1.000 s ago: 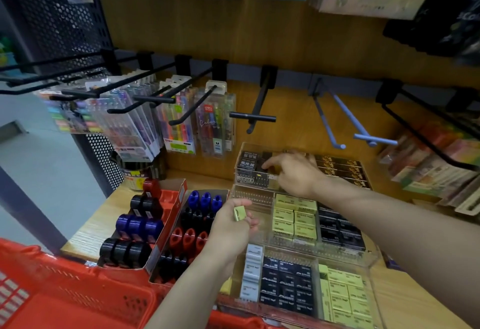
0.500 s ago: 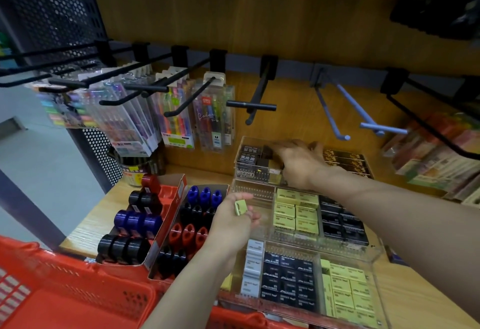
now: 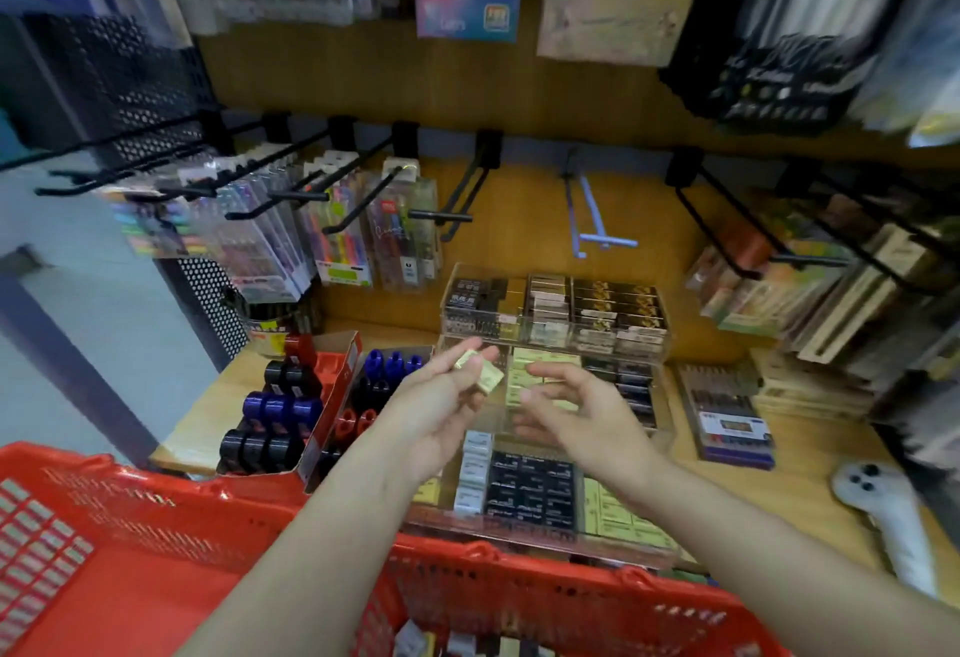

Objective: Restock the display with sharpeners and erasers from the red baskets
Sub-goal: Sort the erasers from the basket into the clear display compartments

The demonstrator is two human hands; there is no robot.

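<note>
The left hand (image 3: 441, 407) pinches two small yellow erasers (image 3: 480, 370) above the clear display trays (image 3: 657, 360); the right hand (image 3: 576, 409) hovers beside it, fingers spread, holding nothing. Best pass one across (labels up) and seat it among the matching yellow stack (image 3: 545, 370).

Print on the hanging packs (image 3: 395, 246) and erasers (image 3: 530, 495) is too blurred to read.

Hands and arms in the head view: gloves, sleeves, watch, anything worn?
Nothing worn shows. Left hand and right hand are bare: no gloves, rings or markings visible. Both forearms are bare up to the frame edge: no sleeves, watch or bands.
</note>
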